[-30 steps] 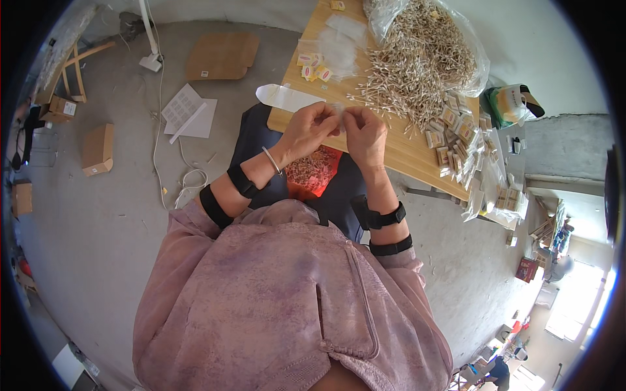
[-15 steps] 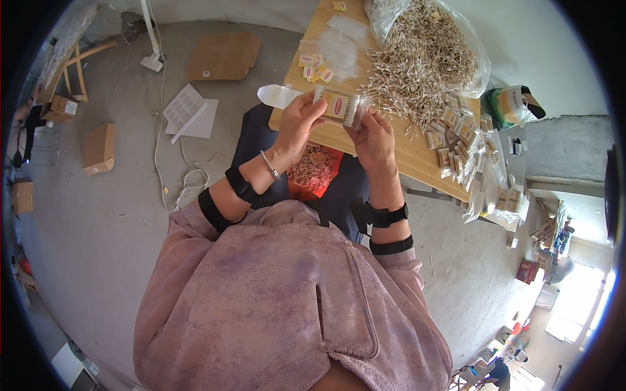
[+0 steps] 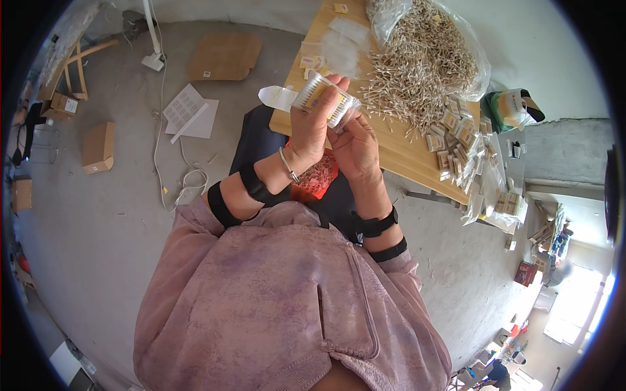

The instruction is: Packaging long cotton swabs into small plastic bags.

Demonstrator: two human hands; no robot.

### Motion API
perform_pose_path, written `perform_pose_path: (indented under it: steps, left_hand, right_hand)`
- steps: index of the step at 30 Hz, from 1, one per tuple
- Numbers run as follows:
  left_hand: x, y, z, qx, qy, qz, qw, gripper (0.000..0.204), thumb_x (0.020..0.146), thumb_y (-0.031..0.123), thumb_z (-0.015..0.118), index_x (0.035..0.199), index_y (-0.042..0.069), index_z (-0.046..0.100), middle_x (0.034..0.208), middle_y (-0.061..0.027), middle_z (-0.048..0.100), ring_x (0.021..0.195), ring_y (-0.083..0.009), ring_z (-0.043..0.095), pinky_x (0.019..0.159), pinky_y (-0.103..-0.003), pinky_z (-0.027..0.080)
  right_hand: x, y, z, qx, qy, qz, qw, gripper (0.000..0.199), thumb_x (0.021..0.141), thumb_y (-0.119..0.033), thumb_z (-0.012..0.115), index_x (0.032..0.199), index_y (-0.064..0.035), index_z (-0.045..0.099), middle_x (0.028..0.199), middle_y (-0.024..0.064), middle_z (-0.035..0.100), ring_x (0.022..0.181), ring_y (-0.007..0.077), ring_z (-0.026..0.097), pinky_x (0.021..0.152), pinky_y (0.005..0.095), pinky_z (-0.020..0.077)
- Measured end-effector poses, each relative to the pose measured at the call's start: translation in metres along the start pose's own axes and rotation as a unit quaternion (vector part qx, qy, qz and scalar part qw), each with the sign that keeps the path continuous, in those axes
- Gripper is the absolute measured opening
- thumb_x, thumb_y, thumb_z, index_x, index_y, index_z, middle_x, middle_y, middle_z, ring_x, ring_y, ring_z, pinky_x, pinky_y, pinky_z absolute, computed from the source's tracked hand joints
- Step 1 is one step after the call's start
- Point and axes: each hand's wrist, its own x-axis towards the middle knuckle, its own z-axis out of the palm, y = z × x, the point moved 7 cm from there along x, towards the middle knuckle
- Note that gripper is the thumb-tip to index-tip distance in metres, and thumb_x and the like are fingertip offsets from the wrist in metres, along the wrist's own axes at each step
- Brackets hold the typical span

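Observation:
A clear plastic pack of cotton swabs (image 3: 338,112) with a yellow label is held up over the near left edge of the wooden table, tilted down to the right. My left hand (image 3: 311,127) wraps round it, thumb across the front. At the pack's lower right end, my right hand (image 3: 357,148) has its fingers bent against the clear bag; the fingertips are partly hidden. Beyond them lie small yellow-and-white cards (image 3: 313,62) and a stack of clear plastic bags (image 3: 340,45). A big heap of loose cotton swabs (image 3: 424,58) spreads to the right.
Several filled swab packs (image 3: 460,140) pile up at the table's (image 3: 411,164) right end. A red bag (image 3: 317,174) with small pieces inside sits between my legs. Flattened cardboard (image 3: 225,57), white sheets (image 3: 190,112) and a cable (image 3: 158,130) lie on the floor to the left.
The swab pack has tilted, its right end dropping. My left hand has turned and wrapped further round it; my right hand has moved slightly left and down.

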Motion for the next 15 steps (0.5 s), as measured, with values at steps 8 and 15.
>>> perform_pose_path:
  steps: [8,15]
  left_hand:
    - [-0.0041,0.0097,0.0052,0.014,0.021,0.011,1.000,0.035,0.087,0.016,0.061,0.114,-0.004,0.052,0.114,-0.0167,0.057,0.110,-0.0200,0.055,0.085,-0.029,0.048]
    - [-0.0050,0.0084,0.0047,0.031,0.029,0.008,0.999,0.032,0.087,0.015,0.061,0.112,-0.004,0.054,0.112,-0.0154,0.058,0.106,-0.0184,0.057,0.084,-0.028,0.049]
  right_hand:
    - [-0.0015,-0.0043,0.0085,-0.007,-0.044,0.006,0.999,0.014,0.090,-0.009,0.054,0.100,0.0001,0.056,0.104,0.0124,0.060,0.098,0.0232,0.060,0.089,0.0381,0.0504]
    - [-0.0002,-0.0061,0.0088,-0.023,-0.069,0.005,0.997,0.019,0.089,-0.010,0.055,0.106,-0.0004,0.056,0.107,0.0107,0.060,0.100,0.0224,0.059,0.089,0.0385,0.0494]
